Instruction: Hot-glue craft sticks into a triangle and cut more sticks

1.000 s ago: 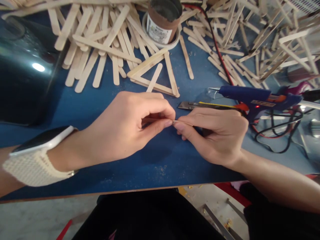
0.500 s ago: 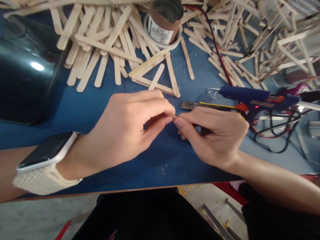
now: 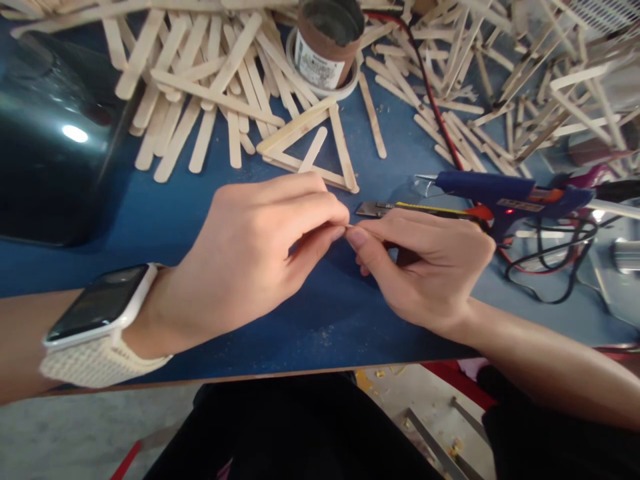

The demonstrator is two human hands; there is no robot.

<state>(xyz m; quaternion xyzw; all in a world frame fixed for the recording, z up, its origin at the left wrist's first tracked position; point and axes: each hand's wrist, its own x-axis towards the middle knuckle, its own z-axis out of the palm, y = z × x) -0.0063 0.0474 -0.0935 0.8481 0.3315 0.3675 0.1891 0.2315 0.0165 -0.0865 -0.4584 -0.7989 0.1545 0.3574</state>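
My left hand [image 3: 265, 247], with a watch [image 3: 103, 307] on its wrist, is pinched at the fingertips. Against it, thumb to thumb, my right hand [image 3: 425, 267] is pinched too. A thin edge of something wooden shows between the fingertips; the fingers hide most of it. Just beyond my left hand lies a triangle of wooden sticks [image 3: 343, 147], with a loose stick [image 3: 314, 148] across its near side. A utility knife [image 3: 373, 209] lies partly behind my right hand. The blue glue gun [image 3: 480, 187] rests to the right with a red light on.
Piles of wooden sticks [image 3: 200, 87] cover the back of the blue table [image 3: 320, 333]. A brown jar [image 3: 327, 47] stands in a pale lid among them. A black glossy object [image 3: 50, 173] is at the left. Cables [image 3: 545, 267] coil at the right.
Both hands stay pinched together and have shifted up very slightly in the view. The glue gun and table items appear slightly shifted left with the camera's view.
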